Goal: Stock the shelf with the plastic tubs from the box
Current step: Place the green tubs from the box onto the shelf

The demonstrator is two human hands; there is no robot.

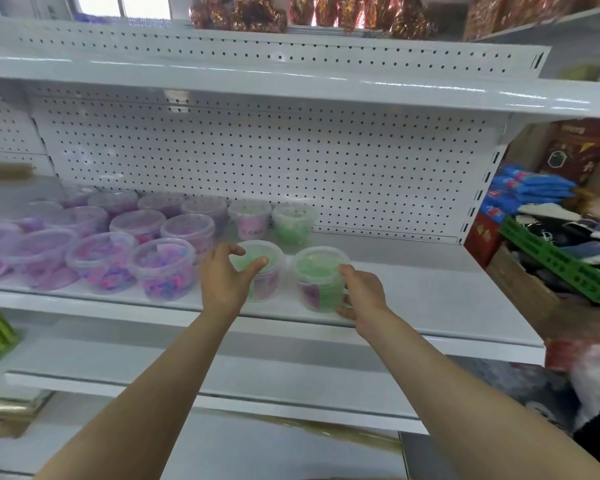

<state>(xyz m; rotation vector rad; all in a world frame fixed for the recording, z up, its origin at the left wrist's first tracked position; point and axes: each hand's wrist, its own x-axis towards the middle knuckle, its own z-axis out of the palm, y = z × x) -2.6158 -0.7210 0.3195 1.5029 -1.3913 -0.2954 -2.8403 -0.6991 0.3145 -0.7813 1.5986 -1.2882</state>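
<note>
Both forearms reach up to the shelf (430, 306), each hand at a green tub.

My left hand (222, 282) cups loosely over one tub (260, 271); my right hand (361, 296) wraps the other tub (316, 282) at its 4 o'clock side. Both sit near the front lip, so a careless pull-back could tip one off.

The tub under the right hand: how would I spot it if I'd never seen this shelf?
Find the white shelf backed by pegboard. Purple tubs crowd its left half; go right to the two green tubs at the front edge. It is the right one, last in the row, with bare shelf beyond it and the right hand on its side.
</note>
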